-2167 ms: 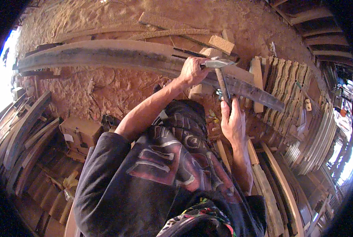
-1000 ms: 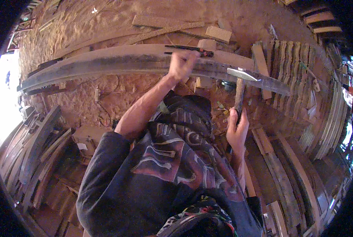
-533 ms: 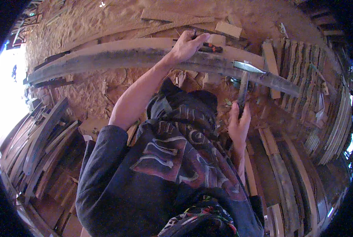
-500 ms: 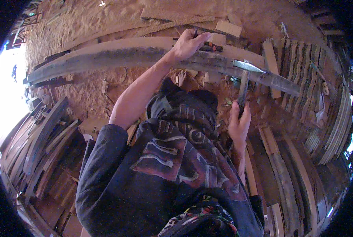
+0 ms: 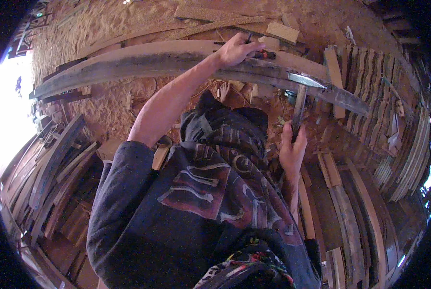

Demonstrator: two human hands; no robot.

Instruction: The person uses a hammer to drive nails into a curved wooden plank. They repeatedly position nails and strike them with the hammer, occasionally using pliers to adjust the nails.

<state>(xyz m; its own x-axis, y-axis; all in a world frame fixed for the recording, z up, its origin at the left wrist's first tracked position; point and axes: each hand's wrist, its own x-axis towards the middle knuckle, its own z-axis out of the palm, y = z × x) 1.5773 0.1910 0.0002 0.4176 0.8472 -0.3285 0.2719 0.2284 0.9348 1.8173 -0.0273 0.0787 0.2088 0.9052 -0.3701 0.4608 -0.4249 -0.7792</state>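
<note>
A long grey wooden beam [image 5: 128,64] lies across in front of me, with a paler upper face. My left hand [image 5: 235,51] is closed over it, and the tip of a thin dark rod [image 5: 249,38] sticks up from the fingers. Beside those fingers a dark tool with orange marks [image 5: 267,55] rests on the beam; its kind is unclear. My right hand [image 5: 292,147] grips the dark handle of a hammer [image 5: 299,106]. The bright metal head overlaps the beam's near side to the right of my left hand; whether it touches the wood cannot be made out.
A bare foot [image 5: 223,91] shows just below the beam. Sawdust-covered planks [image 5: 220,28] and a block [image 5: 282,32] lie beyond it. Stacked boards stand at the left [image 5: 56,164], lower right [image 5: 345,207] and right [image 5: 365,91]. Reddish, sandy ground [image 5: 109,96] runs between.
My left hand has shifted slightly right along the beam. The hammer and my right hand have moved only a little in view. The whole view has tilted slightly.
</note>
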